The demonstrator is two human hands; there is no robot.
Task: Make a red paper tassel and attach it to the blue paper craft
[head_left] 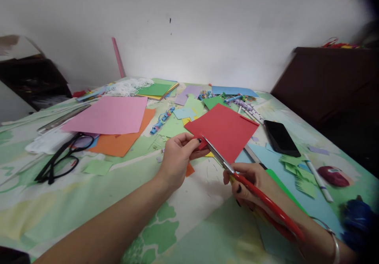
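Observation:
A sheet of red paper (226,127) is held up over the table by its near left corner. My left hand (182,157) pinches that corner between thumb and fingers. In my right hand (248,183) is a pair of scissors (263,200) with red handles, gripped around the pivot and upper handles. Its metal blades lie along the near edge of the red paper, their tips close to my left thumb. A narrow folded strip shows along the sheet's far right edge. The fingers partly hide the handles.
Left of my hands lie pink paper (109,114), orange paper (124,135) and black glasses (63,157). A phone (281,137), green paper scraps (302,177), a white pen (318,177) and a dark red object (334,176) lie right. White string (130,86) and coloured sheets sit near the wall.

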